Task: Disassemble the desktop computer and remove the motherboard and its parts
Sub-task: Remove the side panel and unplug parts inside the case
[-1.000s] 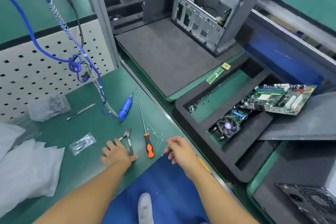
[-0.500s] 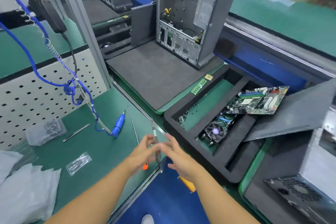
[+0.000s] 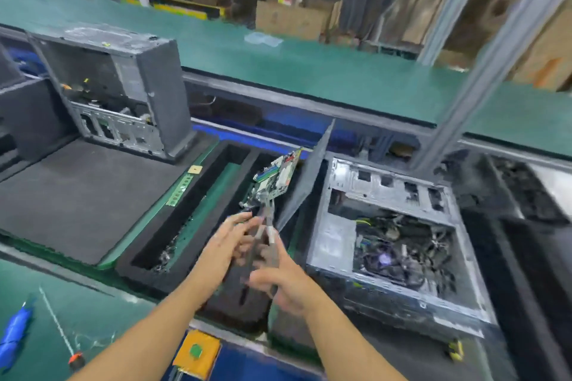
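An upright case (image 3: 161, 86) stood left, at the back edge of a bare foam mat (image 3: 77, 195). The motherboard (image 3: 277, 178) leaned at the tray's (image 3: 139, 269) far end. Left hand (image 3: 230, 238) and right hand (image 3: 278, 284) met on pliers (image 3: 266, 223), the right gripping, the left's hold too blurred to tell. An open computer (image 3: 387, 185) lay right.

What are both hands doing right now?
Left hand: on the pliers, grip too blurred to tell.
Right hand: holds the pliers' handles.
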Demonstrator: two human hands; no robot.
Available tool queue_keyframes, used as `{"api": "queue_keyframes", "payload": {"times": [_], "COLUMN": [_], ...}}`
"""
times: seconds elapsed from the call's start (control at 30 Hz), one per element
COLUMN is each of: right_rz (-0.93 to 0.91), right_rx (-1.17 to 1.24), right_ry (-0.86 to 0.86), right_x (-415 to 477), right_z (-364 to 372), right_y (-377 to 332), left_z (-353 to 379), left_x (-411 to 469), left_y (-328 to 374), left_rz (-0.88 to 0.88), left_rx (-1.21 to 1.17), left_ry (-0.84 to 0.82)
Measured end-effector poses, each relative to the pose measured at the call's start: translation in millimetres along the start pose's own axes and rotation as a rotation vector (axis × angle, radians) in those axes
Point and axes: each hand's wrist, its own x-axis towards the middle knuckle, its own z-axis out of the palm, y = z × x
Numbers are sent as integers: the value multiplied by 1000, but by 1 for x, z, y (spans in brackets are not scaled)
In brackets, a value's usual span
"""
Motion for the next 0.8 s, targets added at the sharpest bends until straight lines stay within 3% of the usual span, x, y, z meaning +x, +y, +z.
{"api": "queue_keyframes", "payload": {"times": [0.17, 0.27, 0.43, 0.6, 0.8], "right_rz": [-232, -316, -262, -110, -69], "right_rx": [316, 389, 541, 205, 386], "right_ry": [3, 92, 379, 810, 739], "right_x": [-53, -93, -149, -179, -190], "right_z": [-63, -114, -185, -229, -246], "right_y": [-62, -85, -85, -73, -75], "left_z": [89, 156, 248, 295, 307], "left_x": [46, 68, 87, 101, 113], "left_y": [42, 47, 29, -12, -33], "left_rz": [125, 187, 221, 208, 260], "left_rx": [-122, -23, 156, 374, 727], "left_ry": [-17, -119, -226, -231, -404]}}
